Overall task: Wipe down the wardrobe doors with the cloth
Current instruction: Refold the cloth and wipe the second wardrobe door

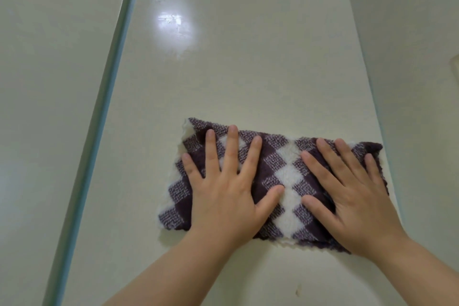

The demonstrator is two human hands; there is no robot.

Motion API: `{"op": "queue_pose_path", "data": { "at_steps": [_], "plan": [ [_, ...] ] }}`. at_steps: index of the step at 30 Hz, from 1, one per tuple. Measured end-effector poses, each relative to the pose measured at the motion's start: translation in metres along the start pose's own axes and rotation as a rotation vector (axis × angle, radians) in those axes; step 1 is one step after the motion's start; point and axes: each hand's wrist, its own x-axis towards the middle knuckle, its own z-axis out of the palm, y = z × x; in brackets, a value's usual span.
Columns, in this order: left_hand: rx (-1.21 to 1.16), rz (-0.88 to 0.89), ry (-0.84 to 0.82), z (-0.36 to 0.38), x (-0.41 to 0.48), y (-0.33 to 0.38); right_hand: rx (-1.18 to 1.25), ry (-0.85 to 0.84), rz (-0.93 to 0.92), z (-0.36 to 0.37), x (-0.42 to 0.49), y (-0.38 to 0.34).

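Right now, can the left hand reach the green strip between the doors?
Probably yes: only bare door lies between the left hand, flat on the cloth, and the green strip.

Cloth (285,181) dark purple and white, checked diamonds; wardrobe door (248,57) glossy cream-white.

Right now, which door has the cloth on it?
The door right of the grey-green strip, the one with the glare: left hand and right hand press the cloth on it. The left door is bare.

One cloth (288,174), two hands (223,204) (357,206), two door panels (49,82) (243,69).
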Motion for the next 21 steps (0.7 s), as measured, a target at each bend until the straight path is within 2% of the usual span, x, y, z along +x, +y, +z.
{"op": "queue_pose_path", "data": {
  "at_steps": [12,21],
  "plan": [
    [-0.038,0.097,-0.035,0.007,-0.014,0.055,0.065,-0.01,0.082,-0.001,-0.05,0.041],
    [-0.028,0.18,-0.049,0.004,-0.019,0.035,0.011,-0.023,0.148,0.001,-0.062,0.015]
  ]
}}
